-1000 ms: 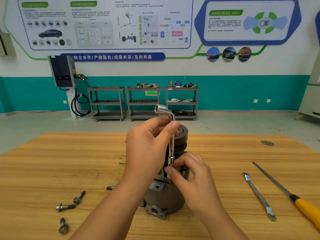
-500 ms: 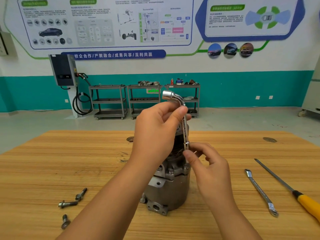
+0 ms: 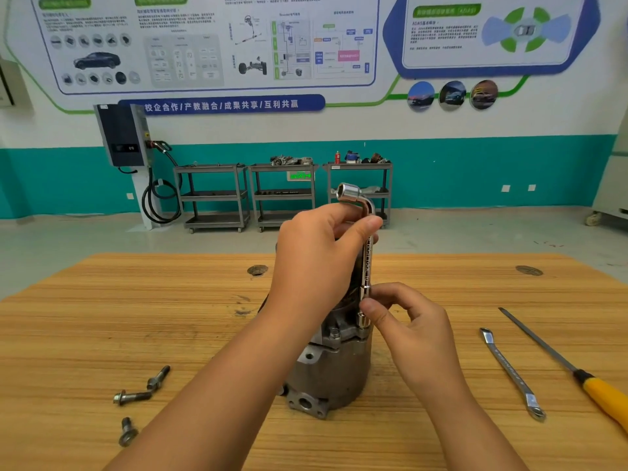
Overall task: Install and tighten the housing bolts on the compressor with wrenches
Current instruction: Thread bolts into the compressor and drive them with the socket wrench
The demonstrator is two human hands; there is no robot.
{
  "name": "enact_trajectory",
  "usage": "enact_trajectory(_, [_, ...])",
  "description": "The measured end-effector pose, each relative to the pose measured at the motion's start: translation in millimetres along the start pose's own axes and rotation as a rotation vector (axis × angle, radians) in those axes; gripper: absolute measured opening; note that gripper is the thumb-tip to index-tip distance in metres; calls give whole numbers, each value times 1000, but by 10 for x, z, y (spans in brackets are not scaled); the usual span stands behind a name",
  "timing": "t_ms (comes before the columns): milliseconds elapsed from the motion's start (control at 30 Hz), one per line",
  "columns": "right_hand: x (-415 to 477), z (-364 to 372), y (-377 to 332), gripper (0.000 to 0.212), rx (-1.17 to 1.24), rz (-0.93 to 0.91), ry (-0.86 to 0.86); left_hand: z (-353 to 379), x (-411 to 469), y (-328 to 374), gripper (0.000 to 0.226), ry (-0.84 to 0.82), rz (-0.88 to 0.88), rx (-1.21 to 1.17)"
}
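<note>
Chrome wrench [image 3: 367, 263] in left hand [image 3: 316, 263], upright on compressor [image 3: 333, 372]

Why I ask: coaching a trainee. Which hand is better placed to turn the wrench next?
Probably left. The left hand grips the wrench at its bent top, ready to crank; the right hand pinches its lower shaft by the compressor.

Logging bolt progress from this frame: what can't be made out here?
Head view only.
1. Top of the compressor: hidden behind the left hand.
2. What the socket wrench sits on: covered by its socket and the right hand.
3. The compressor's far side: faces away from the camera.
4. Handle end of the screwdriver: cut off by the right edge.
5. Small print on the poster: blurred, too small.
</note>
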State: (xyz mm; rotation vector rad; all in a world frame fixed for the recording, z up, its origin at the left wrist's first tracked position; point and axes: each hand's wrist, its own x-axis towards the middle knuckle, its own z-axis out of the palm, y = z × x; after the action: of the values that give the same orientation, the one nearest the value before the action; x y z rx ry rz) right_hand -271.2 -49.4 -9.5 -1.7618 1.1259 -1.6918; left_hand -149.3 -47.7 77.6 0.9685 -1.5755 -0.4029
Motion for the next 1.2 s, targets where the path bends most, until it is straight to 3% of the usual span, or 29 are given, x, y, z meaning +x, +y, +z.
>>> enact_trajectory(433, [71, -91, -1, 20, 94, 127, -240, -17, 26, -23, 18, -89, -38, 80])
enact_trajectory(633, [64, -97, 27, 15, 56, 52, -259, -22, -56, -10, 21, -165, -24, 110])
enact_trajectory(867, [51, -45, 86, 19, 59, 27, -232, 19, -37, 55, 33, -39, -38, 77])
enact_trajectory(1000, [40, -26, 87, 23, 34, 11, -210, 32, 46, 118, 28, 107, -25, 121])
enact_trajectory(1200, [26, -14, 75, 23, -17, -1, -191, 20, 211, 180, 54, 78, -11, 343])
